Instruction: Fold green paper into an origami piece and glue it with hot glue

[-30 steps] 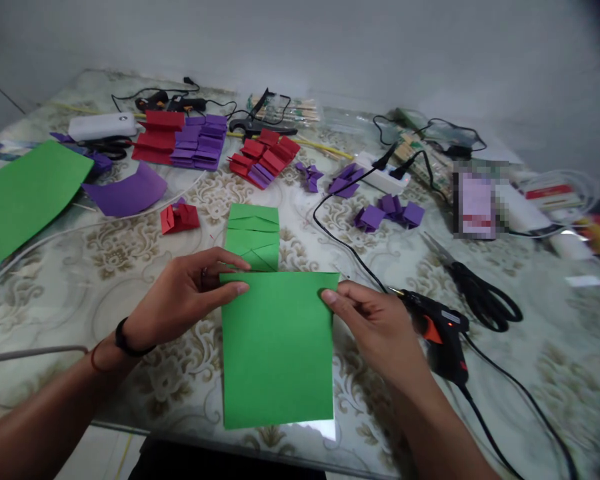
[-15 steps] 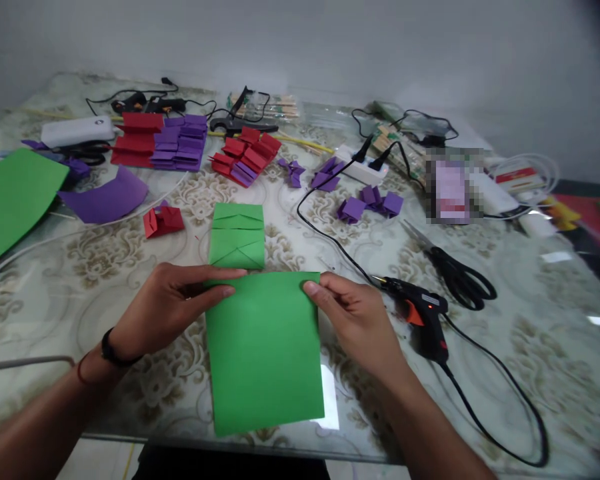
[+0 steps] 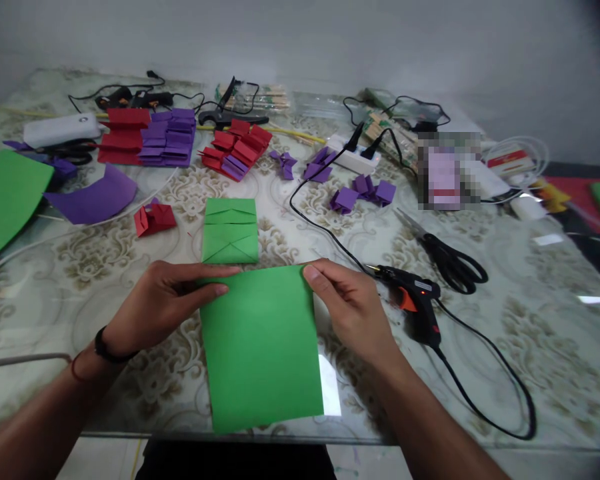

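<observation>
A flat green sheet of paper (image 3: 263, 347) lies before me near the table's front edge, its far edge between both hands. My left hand (image 3: 173, 300) pinches the far left corner, thumb on top and forefinger along the edge. With thumb above and fingers behind, my right hand (image 3: 347, 307) grips the far right corner. Just beyond the sheet rests a folded green paper piece (image 3: 230, 231) with crease lines. A small red folded paper piece (image 3: 155, 219) sits to its left.
Right of my right hand lies a black glue gun (image 3: 413, 297) with its cord, beside black-handled scissors (image 3: 455, 260). Purple folded pieces (image 3: 344, 199), a red folded cluster (image 3: 236, 150) and a white power strip (image 3: 353, 157) stand farther back. A large green sheet (image 3: 10, 197) is at left.
My view has shifted slightly, so the table's things appear a little farther left and up. Both hands keep their hold on the green sheet, whose far right corner is tilted slightly higher.
</observation>
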Motion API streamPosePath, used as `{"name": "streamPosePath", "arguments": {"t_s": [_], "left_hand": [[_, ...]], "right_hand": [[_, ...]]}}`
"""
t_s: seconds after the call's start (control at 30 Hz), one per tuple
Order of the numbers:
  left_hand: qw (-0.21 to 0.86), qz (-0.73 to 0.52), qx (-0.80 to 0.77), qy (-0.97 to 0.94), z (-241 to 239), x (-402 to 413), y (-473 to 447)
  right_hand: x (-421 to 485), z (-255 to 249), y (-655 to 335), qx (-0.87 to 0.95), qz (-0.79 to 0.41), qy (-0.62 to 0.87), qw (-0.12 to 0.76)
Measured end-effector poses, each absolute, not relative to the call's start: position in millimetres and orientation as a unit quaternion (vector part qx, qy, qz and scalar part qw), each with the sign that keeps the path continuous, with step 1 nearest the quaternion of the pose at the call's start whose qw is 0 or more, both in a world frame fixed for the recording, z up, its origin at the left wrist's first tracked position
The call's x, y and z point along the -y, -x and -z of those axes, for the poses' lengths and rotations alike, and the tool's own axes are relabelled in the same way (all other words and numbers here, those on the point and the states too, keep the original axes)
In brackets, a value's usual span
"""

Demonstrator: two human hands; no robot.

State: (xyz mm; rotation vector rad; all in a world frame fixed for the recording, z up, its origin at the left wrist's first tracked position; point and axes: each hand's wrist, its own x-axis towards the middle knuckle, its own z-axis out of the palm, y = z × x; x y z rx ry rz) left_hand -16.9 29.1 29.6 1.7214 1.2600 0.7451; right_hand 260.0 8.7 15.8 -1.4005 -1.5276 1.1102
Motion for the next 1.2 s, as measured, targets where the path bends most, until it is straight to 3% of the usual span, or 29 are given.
{"name": "streamPosePath", "arguments": {"t_s": [0.53, 0.8, 0.93, 1.2], "left_hand": [[0.414, -0.308, -0.518, -0.682, -26.4, -32.9, 19.4], [0.459, -0.265, -0.469, -0.706, -24.0, -29.6, 6.6], [0.430, -0.265, -0.446, -0.739, -18.0, -24.7, -6.7], [0.391, -0.271, -0.442, -0.761, -17.1, -25.7, -6.8]], "right_hand": [[-16.1, -10.3, -260.8, 0.568, -0.447, 0.558, 0.407], [-10.3, -6.7, -246.8, 0.683, -0.442, 0.504, 0.291], [-6.7, -4.4, -233.3, 0.729, -0.438, 0.466, 0.244], [-7.8, -6.2, -228.0, 0.721, -0.457, 0.455, 0.252]]}}
